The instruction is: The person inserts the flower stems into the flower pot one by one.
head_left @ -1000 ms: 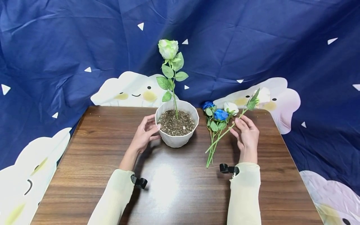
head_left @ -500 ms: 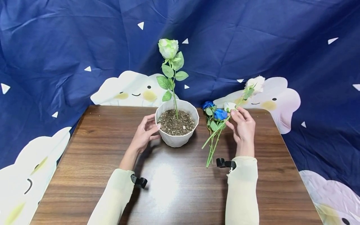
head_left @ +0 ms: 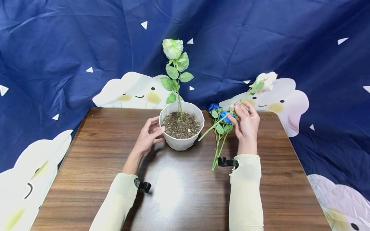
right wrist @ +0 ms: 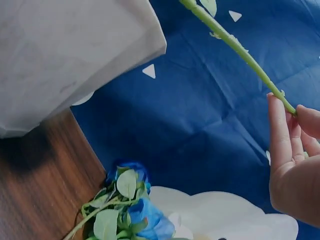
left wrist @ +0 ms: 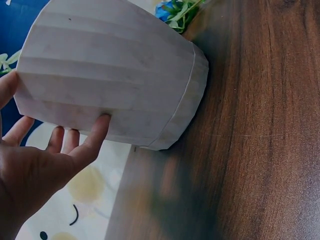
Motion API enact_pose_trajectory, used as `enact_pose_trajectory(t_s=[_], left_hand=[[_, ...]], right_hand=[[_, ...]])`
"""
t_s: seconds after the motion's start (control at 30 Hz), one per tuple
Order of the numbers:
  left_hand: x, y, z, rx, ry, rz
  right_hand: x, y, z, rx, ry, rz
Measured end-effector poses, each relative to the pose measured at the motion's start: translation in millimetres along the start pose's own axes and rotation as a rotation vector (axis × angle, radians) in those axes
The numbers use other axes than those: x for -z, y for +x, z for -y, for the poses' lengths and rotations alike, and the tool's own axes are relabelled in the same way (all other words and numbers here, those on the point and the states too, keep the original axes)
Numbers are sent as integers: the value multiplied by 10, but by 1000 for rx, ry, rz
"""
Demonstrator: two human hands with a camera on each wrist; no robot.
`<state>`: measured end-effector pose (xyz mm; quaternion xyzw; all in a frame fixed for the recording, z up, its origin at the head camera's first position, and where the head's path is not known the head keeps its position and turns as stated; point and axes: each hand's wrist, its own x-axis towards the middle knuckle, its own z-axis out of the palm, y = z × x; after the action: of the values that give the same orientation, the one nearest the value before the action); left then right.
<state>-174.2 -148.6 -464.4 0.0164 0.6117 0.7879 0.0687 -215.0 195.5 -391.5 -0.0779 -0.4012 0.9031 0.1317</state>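
Observation:
A white-green rose point(head_left: 172, 48) stands upright in the soil point(head_left: 180, 126) of a white faceted flowerpot point(head_left: 180, 144). My left hand point(head_left: 145, 139) holds the pot at its left side, thumb at the rim and fingers spread along the wall point(left wrist: 115, 75). Between thumb and fingers, my right hand point(head_left: 248, 125) pinches the stem point(right wrist: 245, 55) of a white rose point(head_left: 267, 81). That rose slants, bloom up to the right, stem end down near the pot's right side. Beneath it lie blue roses point(head_left: 226, 116); another white bloom there is mostly hidden by the right hand.
The brown wooden table point(head_left: 179, 205) carries everything. Crossed stems point(head_left: 216, 154) of the lying roses point toward the front edge. Behind the table hangs a dark blue curtain point(head_left: 115, 41) with white clouds. Each wrist wears a small black camera point(head_left: 228, 162).
My right hand has moved left and upward with the white rose; its stem end has swung closer to the pot. The left hand and the pot have stayed put.

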Motion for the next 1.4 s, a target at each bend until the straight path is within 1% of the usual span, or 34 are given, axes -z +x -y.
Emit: enact_pose_trajectory(t_s=[0.17,0.33,0.63,0.83,0.97,1.2,1.4], left_hand=[[2,-5,-3,-1,-4,1],[-2,-7,-1,1,-4,-1],[5,-5,-3,-6,-6,6],[10,-6,0,-11,-1,9],[5,-1,5,-13,0,9],[3,4,10,-13,-8,7],[7,4,12,-14,-8,10]], right_hand=[[-126,2,-33,38,39,19],[-239,-5,-64,81,23,42],[-415,6,-147,137,-84,74],[-546,18,-223,206,-147,121],[-643,28,-264,235,-194,144],[-757,47,-370,247,-352,171],[-787,46,-459,252,-397,198]])
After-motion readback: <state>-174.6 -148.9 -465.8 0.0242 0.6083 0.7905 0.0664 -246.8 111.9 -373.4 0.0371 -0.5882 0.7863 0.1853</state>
